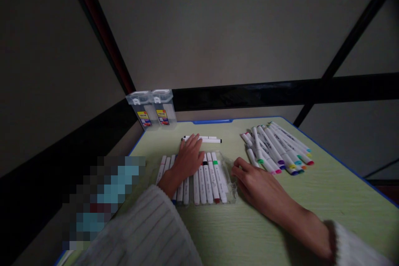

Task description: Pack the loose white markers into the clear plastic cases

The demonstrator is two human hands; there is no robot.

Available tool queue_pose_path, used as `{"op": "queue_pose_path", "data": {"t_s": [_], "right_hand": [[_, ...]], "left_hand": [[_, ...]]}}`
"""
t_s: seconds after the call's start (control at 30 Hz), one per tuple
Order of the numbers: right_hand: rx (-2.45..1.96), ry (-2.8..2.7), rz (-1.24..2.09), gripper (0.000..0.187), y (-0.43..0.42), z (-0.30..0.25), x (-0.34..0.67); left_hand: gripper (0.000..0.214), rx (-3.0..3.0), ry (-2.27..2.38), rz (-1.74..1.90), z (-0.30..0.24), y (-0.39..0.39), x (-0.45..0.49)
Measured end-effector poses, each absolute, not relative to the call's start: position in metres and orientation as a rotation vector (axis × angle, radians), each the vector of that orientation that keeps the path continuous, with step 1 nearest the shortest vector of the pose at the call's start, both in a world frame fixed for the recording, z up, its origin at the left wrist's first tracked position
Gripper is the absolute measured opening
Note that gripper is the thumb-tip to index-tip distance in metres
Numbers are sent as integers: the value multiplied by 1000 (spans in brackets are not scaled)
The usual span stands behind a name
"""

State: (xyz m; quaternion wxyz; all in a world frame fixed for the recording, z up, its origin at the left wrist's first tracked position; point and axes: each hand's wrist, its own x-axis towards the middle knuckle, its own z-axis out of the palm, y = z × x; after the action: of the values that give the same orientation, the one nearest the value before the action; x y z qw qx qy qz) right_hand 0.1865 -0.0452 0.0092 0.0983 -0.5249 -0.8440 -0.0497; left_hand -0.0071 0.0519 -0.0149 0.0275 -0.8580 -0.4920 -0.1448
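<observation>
A row of white markers (203,185) lies side by side in a clear plastic sleeve (231,193) on the table. My left hand (188,158) rests across the row with its fingers stretched out, covering the middle markers. Just beyond its fingertips are two thin white pens with black ends (212,140). At the sleeve's right edge is my right hand (257,183). Its fingers are curled together at the crumpled plastic and seem to pinch it; the exact contact is partly hidden.
A loose pile of white markers with coloured ends (277,149) lies at the right. Two clear lidded boxes (162,110) stand at the far left corner. The pale green table (218,232) has a blue edge, with a wall behind. A blurred-out patch (109,199) covers the left side.
</observation>
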Motion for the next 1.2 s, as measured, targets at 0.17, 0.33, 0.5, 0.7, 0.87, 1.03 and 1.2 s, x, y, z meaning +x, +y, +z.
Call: {"op": "queue_pose_path", "data": {"t_s": [0.17,0.33,0.5,0.7,0.87,1.03,1.2], "right_hand": [[-1587,-2517,-131,21,-46,10,187],[-1603,-2539,-117,19,-46,11,187],[-1601,-2543,-123,19,-46,11,187],[-1567,-2533,-120,20,-46,10,187],[-1544,-2531,-147,20,-45,8,188],[-1511,-2525,-150,20,-44,6,188],[-1511,-2525,-144,20,-45,7,188]], "left_hand": [[47,-2650,-1538,-355,-15,52,-7],[48,-2655,-1556,-309,-15,52,-6],[45,-2662,-1559,-339,-17,53,-7],[38,-2718,-1461,-433,-13,52,-6],[20,-2804,-1355,-470,-10,51,-3],[18,-2803,-1343,-460,-12,53,-3],[16,-2783,-1343,-433,-12,54,-3]]}}
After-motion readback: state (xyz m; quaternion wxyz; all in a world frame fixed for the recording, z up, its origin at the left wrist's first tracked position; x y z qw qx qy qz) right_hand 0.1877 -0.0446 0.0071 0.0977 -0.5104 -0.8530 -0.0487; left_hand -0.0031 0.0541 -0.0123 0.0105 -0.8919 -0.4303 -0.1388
